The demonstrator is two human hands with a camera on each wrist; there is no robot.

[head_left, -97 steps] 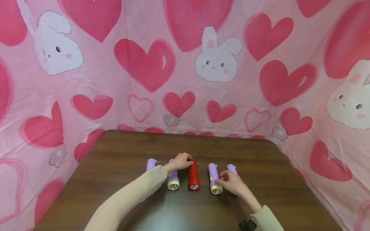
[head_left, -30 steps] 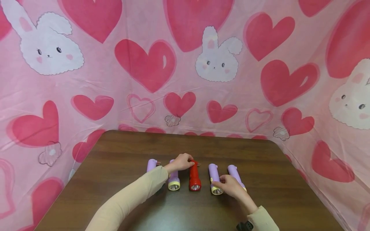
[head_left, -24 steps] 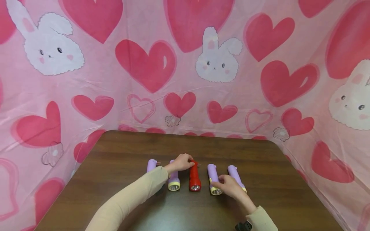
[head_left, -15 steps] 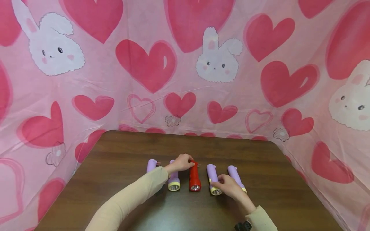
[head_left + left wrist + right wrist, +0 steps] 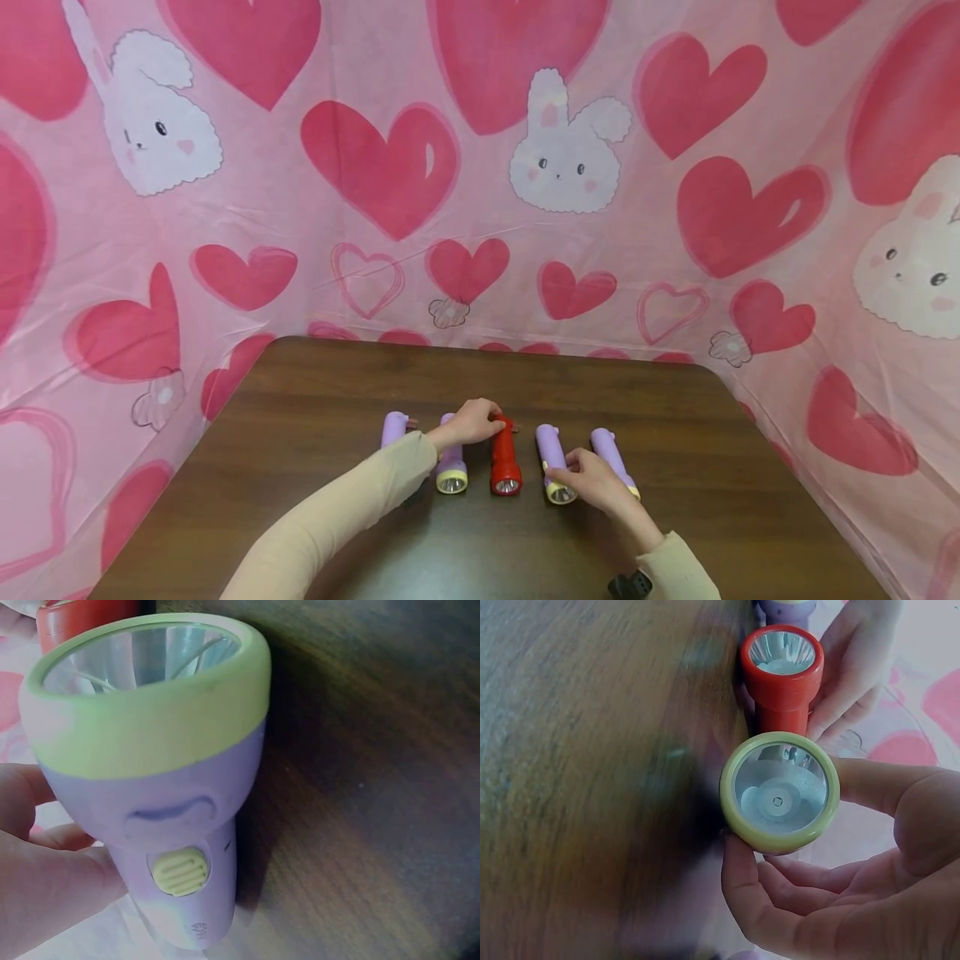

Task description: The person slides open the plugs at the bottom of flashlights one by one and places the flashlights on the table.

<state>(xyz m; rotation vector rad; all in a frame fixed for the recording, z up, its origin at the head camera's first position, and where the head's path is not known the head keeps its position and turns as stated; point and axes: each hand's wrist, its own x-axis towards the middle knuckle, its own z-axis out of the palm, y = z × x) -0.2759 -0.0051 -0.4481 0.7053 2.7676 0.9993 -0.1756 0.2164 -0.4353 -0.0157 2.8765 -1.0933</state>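
Several flashlights lie in a row on the brown table (image 5: 465, 550), lenses toward the near edge. My left hand (image 5: 471, 421) reaches across and pinches the tail of the red flashlight (image 5: 505, 462) in the middle. Right of it, my right hand (image 5: 596, 479) grips the yellow-rimmed head of a purple flashlight (image 5: 551, 446); in the right wrist view thumb and fingers go around that round lens head (image 5: 780, 796). Under my left wrist sits another purple flashlight (image 5: 452, 477), large in the left wrist view with its ribbed yellow switch (image 5: 180, 871) showing.
At the row's right end lies a purple flashlight (image 5: 611, 454), partly behind my right hand. The leftmost purple flashlight (image 5: 393, 428) is mostly hidden by my left sleeve (image 5: 337, 512). A pink cloth (image 5: 375, 283) with hearts and rabbits stands around the table's back and sides.
My right hand has moved slightly left and taken hold of the purple flashlight, shifting it a little left. More of the rightmost flashlight shows. My left hand stays at the red flashlight's tail.
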